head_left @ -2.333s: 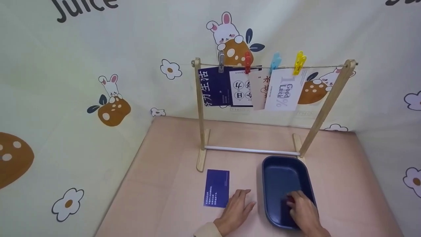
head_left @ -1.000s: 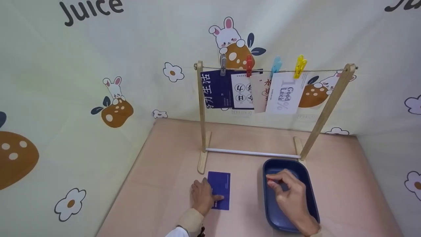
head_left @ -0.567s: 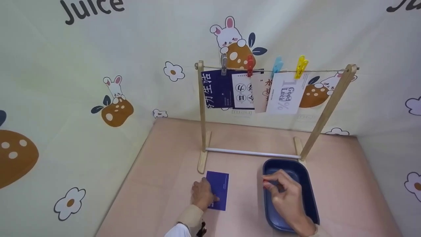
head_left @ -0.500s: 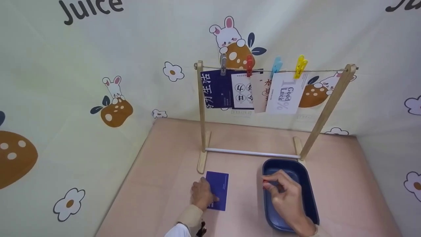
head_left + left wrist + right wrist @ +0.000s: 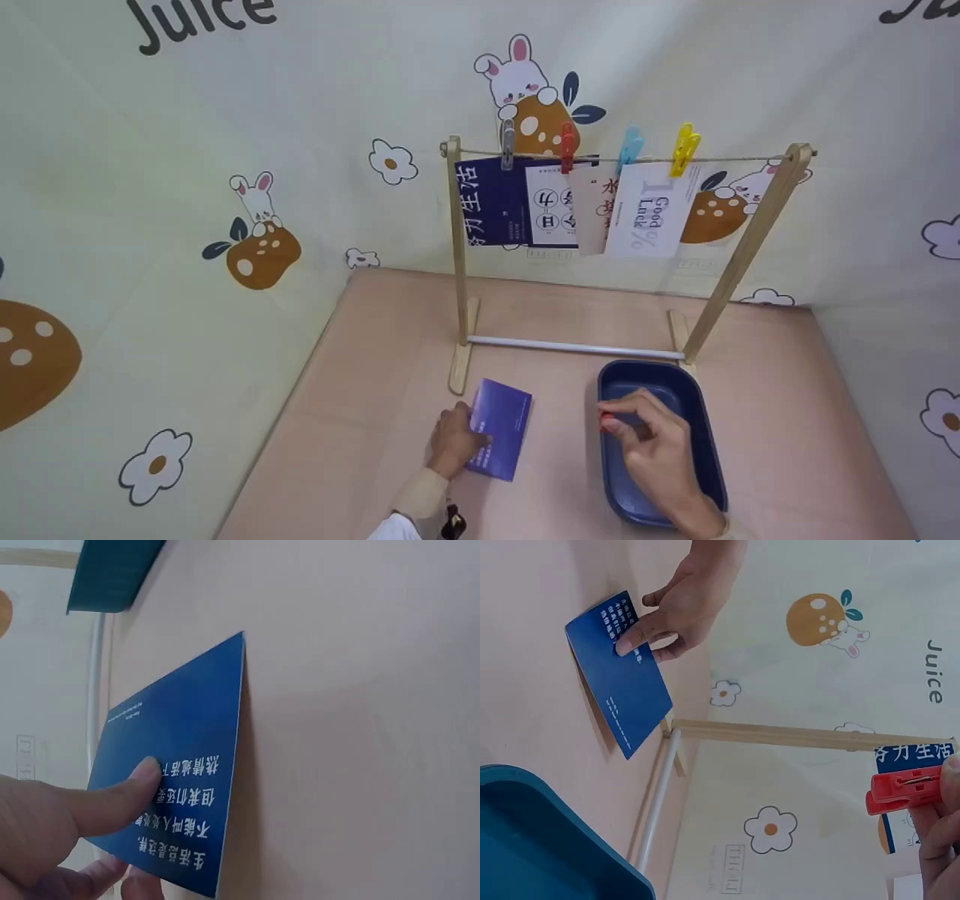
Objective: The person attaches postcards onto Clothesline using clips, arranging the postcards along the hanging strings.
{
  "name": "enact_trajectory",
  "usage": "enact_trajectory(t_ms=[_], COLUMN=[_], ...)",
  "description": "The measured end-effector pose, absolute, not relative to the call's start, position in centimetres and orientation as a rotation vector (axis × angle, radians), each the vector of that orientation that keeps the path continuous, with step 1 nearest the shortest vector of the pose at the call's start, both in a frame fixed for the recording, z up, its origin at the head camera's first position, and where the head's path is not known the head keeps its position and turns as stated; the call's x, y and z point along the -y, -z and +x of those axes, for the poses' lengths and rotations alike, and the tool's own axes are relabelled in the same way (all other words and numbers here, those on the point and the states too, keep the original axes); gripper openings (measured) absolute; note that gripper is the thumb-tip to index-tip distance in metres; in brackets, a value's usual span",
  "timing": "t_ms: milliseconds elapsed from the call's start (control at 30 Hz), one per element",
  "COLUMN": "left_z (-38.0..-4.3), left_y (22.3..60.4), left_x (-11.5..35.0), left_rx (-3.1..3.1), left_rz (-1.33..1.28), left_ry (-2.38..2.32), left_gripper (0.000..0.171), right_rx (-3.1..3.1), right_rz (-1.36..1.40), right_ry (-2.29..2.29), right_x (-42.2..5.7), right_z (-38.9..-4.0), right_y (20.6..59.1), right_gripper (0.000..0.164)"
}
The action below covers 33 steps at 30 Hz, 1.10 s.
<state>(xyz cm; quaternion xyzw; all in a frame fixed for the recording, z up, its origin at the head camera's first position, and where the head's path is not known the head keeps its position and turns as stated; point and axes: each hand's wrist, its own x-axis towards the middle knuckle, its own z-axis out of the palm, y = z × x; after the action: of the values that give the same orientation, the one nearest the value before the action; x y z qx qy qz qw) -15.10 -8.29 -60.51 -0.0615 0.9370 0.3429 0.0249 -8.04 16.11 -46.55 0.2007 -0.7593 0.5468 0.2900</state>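
Note:
A blue card with white printed lines (image 5: 504,427) is pinched at its left edge by my left hand (image 5: 454,441), thumb on top and fingers beneath. In the left wrist view the card (image 5: 180,727) is tilted, with a shadow under its raised edge. My right hand (image 5: 660,457) is over the dark blue tray (image 5: 604,465), pinching a red clothespin (image 5: 604,420) between thumb and fingers. The right wrist view shows that clothespin (image 5: 904,790) clearly, its tip pointing away from the fingers.
Behind the hands stands a wooden frame (image 5: 739,255) with a string across its top. Several cards hang there, among them a white "Good Luck" card (image 5: 649,214), under grey (image 5: 508,144), red (image 5: 567,148), light blue (image 5: 630,146) and yellow (image 5: 684,150) clothespins. A white rod (image 5: 574,346) joins its feet.
My left hand moved left onto the card, then lifted it off the table into a tilt. My right hand raised a red clothespin out of the tray and has since stayed nearly still.

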Motion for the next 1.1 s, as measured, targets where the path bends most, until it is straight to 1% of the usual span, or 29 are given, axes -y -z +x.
enact_trajectory(t_ms=[100,200,300,467,633,800,900,1100], left_z=[-15.2,-15.4,-15.5,-16.0,-17.1,-18.1,-18.5,-19.6], left_y=[59.9,59.3,58.8,58.0,56.0,53.6,52.1,48.2], left_x=[8.4,8.5,8.4,7.6,5.8,3.5,2.0,-0.8], left_rx=[-2.78,-2.681,-2.608,-2.537,-2.521,-2.444,-2.456,-2.416], left_rz=[-0.235,-0.259,-0.222,-0.083,0.008,-0.023,-0.011,0.07], left_ry=[-1.145,-1.22,-1.317,-1.447,-1.47,-1.57,-1.599,-1.606], left_gripper=[0.031,0.027,0.025,0.019,0.015,0.02,0.022,0.023], right_rx=[2.047,2.068,2.068,2.099,2.171,2.231,2.239,2.233], right_rz=[0.526,0.521,0.534,0.51,0.468,0.452,0.456,0.499], right_ry=[-1.485,-1.504,-1.511,-1.45,-1.423,-1.39,-1.307,-1.096], right_x=[-16.7,-17.2,-17.7,-18.5,-19.7,-20.4,-21.0,-23.1], right_z=[-8.5,-8.9,-9.3,-10.1,-11.1,-11.5,-12.0,-14.2], right_y=[47.7,48.5,48.6,47.7,46.3,42.3,40.2,38.6], right_gripper=[0.029,0.027,0.024,0.024,0.021,0.017,0.018,0.024])
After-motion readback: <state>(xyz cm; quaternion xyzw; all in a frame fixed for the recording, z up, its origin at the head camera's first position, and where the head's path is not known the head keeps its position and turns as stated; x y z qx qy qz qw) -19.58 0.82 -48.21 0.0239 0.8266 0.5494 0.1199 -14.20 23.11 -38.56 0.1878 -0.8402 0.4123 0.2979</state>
